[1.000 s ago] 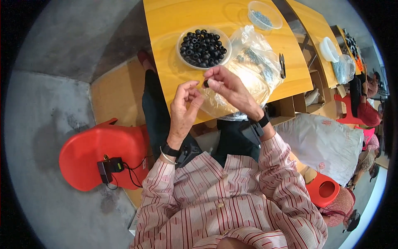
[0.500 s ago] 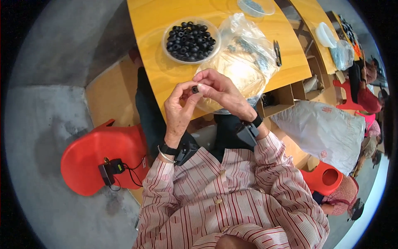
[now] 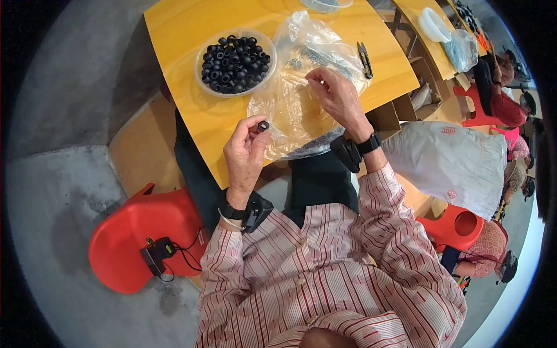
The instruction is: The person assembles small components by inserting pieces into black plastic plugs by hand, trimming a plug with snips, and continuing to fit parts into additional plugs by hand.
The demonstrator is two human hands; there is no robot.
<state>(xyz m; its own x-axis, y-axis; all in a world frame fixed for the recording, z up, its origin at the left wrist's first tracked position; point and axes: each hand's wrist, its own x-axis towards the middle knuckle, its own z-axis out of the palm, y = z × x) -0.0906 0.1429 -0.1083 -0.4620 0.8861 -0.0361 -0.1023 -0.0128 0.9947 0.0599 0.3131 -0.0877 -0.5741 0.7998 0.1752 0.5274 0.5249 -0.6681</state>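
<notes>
Pinched in a fingertip grip, the black bead (image 3: 263,126) could slip from the left hand (image 3: 245,155); toward two o'clock, the right hand's (image 3: 341,103) grip I cannot tell.

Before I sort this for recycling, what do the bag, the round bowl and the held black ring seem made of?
Bag: likely thin plastic film, clear and glossy, with creases and bright glints. Round bowl: probably smooth plastic, translucent and pale-rimmed. Black ring: perhaps plastic or rubber, evenly dark; too small to tell which.
</notes>
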